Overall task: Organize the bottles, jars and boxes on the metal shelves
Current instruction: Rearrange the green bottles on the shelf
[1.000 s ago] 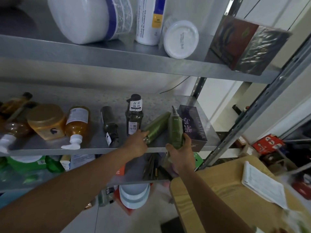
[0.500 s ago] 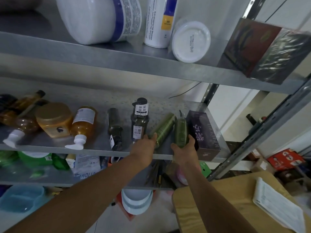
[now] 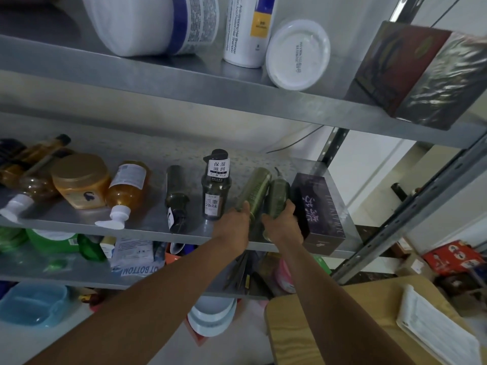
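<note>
From the head view we see both arms reaching up to the middle shelf (image 3: 147, 219) of the metal rack. The left hand (image 3: 233, 225) is wrapped round the near end of a light green bottle (image 3: 254, 191), thumb on top, and the bottle lies on its side, pointing toward the back of the shelf. The right hand (image 3: 283, 225) grips the near end of a dark green bottle (image 3: 278, 193), which lies just beside the light one; whether the two touch we cannot tell. Directly to its right stands a purple box (image 3: 320, 206) at the shelf's right end. To the left of the hands we find a dark labelled bottle (image 3: 216, 185) standing upright, then a dark bottle (image 3: 176, 198) on its side, an amber pump bottle (image 3: 129, 188) also lying down, and a gold-lidded jar (image 3: 80, 180). On the upper shelf (image 3: 158, 83) sit a large white tub (image 3: 137, 22), a white shampoo bottle (image 3: 247, 30), a white jar on its side (image 3: 297, 54) and a dark red box (image 3: 421, 75). At lower right we see a wooden table (image 3: 329, 325) with a paper sheet (image 3: 437, 335) lying on it.
</note>
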